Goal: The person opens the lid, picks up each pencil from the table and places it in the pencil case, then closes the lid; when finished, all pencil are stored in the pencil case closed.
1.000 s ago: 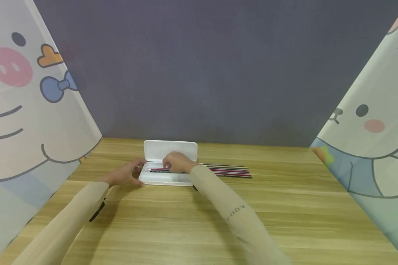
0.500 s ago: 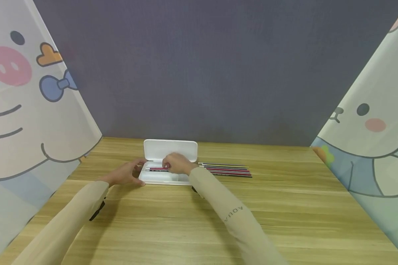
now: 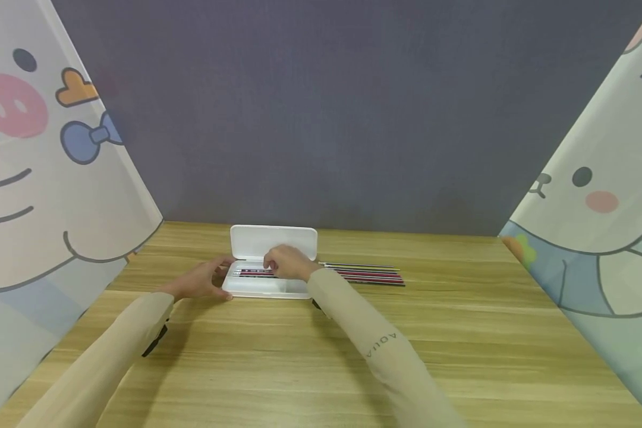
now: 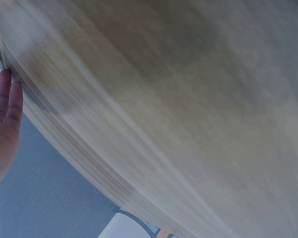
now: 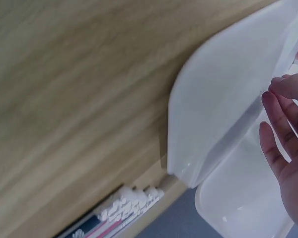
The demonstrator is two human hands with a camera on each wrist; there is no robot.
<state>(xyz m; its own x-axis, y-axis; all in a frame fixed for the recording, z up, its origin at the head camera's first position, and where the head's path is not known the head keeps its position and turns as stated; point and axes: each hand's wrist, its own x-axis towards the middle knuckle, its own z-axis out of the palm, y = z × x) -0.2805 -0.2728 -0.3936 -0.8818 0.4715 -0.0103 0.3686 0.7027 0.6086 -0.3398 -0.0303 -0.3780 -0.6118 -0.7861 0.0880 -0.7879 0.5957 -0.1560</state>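
A white pencil case (image 3: 257,288) lies on the table with its lid (image 3: 246,241) raised. Across its left end, my left hand (image 3: 200,280) holds it, thumb at the front corner and fingers at the back corner. Several pencils (image 3: 254,273), striped red and dark, lie inside along the back part. My right hand (image 3: 290,263) is over the case's middle and hides part of these pencils. In the right wrist view its thumb and index fingertip meet, the other fingers are loose, and no pencil shows between them.
More pencils (image 3: 371,276), red, dark and yellow, lie side by side on the wooden table (image 3: 299,362), right of the case. A dark grey panel (image 3: 321,119) stands behind. Cartoon-printed white sheets (image 3: 48,196) flank both sides.
The red pencil in my right hand has come down beside the others in the case, and the fingers have come off it. My left hand has stayed on the case.
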